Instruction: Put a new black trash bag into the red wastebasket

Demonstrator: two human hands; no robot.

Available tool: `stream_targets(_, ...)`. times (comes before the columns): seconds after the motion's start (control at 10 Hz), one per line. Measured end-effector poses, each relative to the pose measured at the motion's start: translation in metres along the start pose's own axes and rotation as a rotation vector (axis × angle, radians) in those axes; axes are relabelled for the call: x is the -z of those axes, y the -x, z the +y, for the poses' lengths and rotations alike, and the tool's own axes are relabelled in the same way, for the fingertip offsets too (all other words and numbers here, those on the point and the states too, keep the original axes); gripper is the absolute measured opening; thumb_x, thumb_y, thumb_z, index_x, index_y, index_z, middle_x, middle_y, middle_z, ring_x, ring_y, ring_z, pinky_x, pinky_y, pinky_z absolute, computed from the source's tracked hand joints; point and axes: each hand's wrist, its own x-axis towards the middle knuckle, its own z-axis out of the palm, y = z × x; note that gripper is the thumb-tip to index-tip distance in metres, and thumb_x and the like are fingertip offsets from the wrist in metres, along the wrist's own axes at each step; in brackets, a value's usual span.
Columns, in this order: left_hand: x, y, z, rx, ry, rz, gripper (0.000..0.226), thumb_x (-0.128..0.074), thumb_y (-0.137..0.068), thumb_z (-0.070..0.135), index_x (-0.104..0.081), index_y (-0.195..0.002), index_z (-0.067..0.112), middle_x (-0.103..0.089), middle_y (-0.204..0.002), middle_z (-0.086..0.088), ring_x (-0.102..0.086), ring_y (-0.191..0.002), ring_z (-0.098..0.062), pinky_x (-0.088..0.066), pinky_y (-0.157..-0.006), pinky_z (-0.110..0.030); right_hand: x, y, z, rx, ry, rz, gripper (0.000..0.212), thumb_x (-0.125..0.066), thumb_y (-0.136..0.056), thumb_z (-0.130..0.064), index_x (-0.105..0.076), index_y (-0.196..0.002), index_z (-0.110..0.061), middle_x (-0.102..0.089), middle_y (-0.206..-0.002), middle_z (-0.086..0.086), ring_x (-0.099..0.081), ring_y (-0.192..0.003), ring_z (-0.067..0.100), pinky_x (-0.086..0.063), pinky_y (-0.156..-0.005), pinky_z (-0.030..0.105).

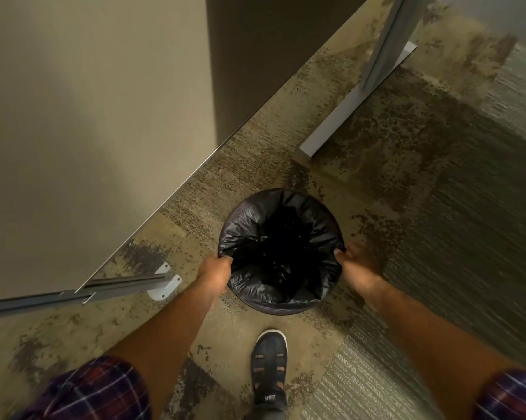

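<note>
Black trash bag (281, 237) is already in the wastebasket and folded over the rim all round; basket sits on the carpet (437, 207) just ahead of the person's shoe (269, 359), near the partition wall (89, 101) and a desk leg foot (346, 110). No red visible from this angle, the bag overhang covers the whole outside wall, so can't confirm basket colour directly. Left hand (214, 275) is clenched on the bag edge at the near-left of the rim, right hand (357, 272) pinching the bag edge at the near-right, both w/ fingers curled into the plastic. Looks like the final step: seating/tucking the overhang, task approx done. Risks from here, imo: thin film, so pulling down hard on both sides at once could tear it at the rim or under the fingertips. Uneven pull could drag the far side of the fold back off the rim and the bag slumps inside. Basket looks light and nothing is holding it, so a sideways tug could tip or slide it on the carpet. Bag interior is pure black, can't tell if it's pushed down to the bottom; trapped air could leave it ballooned.
</note>
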Motion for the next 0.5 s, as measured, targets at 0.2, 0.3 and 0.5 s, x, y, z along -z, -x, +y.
stream_targets(0.2, 0.002, 0.04, -0.01, -0.283, -0.676, 0.092, 0.073, -0.048, -0.109, 0.042, -0.025, -0.166, 0.004, -0.039, -0.169, -0.022, -0.042, -0.153, -0.041, -0.043, -0.12, -0.052, 0.003, 0.032, -0.004, 0.043, 0.306, -0.134, 0.069, -0.041, -0.105, -0.053, -0.028, -0.162, -0.016, -0.053, -0.153, 0.014, -0.052, -0.138, 0.035, -0.041, -0.112, 0.037)
stream_targets(0.3, 0.005, 0.061, -0.01, -0.475, -0.94, 0.154, 0.084, -0.041, -0.109, 0.05, -0.007, -0.169, 0.003, -0.018, -0.178, -0.021, -0.019, -0.165, -0.037, -0.024, -0.133, -0.051, 0.006, 0.048, -0.012, 0.156, 0.494, -0.097, 0.08, -0.038, -0.105, -0.054, -0.005, -0.167, -0.016, -0.043, -0.162, 0.018, -0.049, -0.144, 0.036, -0.042, -0.116, 0.044)
stream_targets(0.5, 0.0, 0.131, 0.0, -0.757, -1.15, 0.234, 0.089, -0.022, -0.108, 0.061, 0.009, -0.168, 0.004, 0.008, -0.18, -0.019, 0.008, -0.168, -0.033, -0.001, -0.136, -0.051, 0.023, 0.1, -0.041, 0.461, 0.855, 0.059, 0.083, -0.036, -0.103, -0.057, 0.001, -0.166, -0.017, -0.008, -0.176, 0.005, -0.038, -0.15, 0.03, -0.042, -0.116, 0.048)
